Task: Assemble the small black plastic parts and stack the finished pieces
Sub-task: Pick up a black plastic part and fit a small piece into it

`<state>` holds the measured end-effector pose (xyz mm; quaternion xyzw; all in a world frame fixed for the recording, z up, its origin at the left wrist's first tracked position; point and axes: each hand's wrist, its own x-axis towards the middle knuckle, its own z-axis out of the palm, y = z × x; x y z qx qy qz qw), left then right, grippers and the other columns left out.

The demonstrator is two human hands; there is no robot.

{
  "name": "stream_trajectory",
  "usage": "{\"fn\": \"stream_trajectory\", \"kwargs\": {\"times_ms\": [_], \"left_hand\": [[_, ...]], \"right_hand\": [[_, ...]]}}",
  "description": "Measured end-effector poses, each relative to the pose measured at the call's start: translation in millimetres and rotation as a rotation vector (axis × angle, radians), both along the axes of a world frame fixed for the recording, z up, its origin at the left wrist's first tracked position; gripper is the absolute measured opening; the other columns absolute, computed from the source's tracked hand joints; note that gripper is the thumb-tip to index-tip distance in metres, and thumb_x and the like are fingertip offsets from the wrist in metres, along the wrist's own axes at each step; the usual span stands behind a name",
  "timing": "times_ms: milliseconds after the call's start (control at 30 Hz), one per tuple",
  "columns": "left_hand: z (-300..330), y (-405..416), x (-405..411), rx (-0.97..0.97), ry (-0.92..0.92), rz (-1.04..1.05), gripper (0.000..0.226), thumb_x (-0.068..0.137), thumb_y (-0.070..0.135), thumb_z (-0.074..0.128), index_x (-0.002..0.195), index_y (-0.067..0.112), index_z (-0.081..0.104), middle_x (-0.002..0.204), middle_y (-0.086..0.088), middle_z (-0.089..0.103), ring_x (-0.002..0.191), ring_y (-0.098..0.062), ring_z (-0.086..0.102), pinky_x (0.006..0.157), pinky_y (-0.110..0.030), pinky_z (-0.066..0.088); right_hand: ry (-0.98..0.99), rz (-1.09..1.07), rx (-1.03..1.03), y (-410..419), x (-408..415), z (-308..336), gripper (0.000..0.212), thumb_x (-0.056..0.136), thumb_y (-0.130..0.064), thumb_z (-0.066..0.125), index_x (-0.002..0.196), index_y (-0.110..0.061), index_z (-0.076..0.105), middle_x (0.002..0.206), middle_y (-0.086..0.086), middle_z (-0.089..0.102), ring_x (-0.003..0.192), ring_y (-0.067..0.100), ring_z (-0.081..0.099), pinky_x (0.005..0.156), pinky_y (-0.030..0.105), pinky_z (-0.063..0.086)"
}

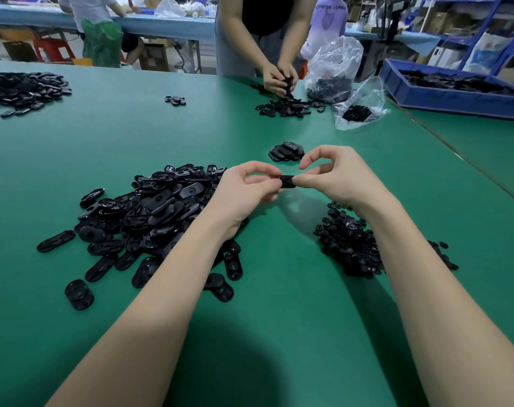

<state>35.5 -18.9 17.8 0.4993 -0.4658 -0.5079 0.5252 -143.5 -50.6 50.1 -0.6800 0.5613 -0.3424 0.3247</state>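
Observation:
Above the middle of the green table (249, 333), my left hand (244, 189) and my right hand (335, 177) both pinch one small black plastic part (287, 181) between their fingertips. Most of that part is hidden by my fingers. A big heap of oval black plates (150, 218) lies to the left under my left forearm. A heap of small round black pieces (349, 242) lies to the right under my right wrist. Just beyond my hands sits a small stack of finished pieces (286, 151).
Across the table a person's hands (279, 79) work over another scatter of parts (288, 108). Two clear bags of parts (335, 71) stand at the back right, beside a blue bin (455, 95). Another black heap (20, 89) lies far left.

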Motion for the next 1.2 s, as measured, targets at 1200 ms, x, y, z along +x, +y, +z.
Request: {"fn": "stream_trajectory", "kwargs": {"times_ms": [1200], "left_hand": [[14,6,9,-0.325,-0.798,-0.093,0.018,0.092,0.016,0.062,0.1,0.026,0.075,0.084,0.013,0.074,0.058,0.013,0.054,0.061,-0.009,0.038]], "right_hand": [[-0.122,0.217,0.059,-4,-13,-13,0.016,0.084,-0.027,0.084,0.098,-0.019,0.081,0.074,-0.005,0.072,0.048,0.0,0.042,0.049,0.01,0.033]]}}
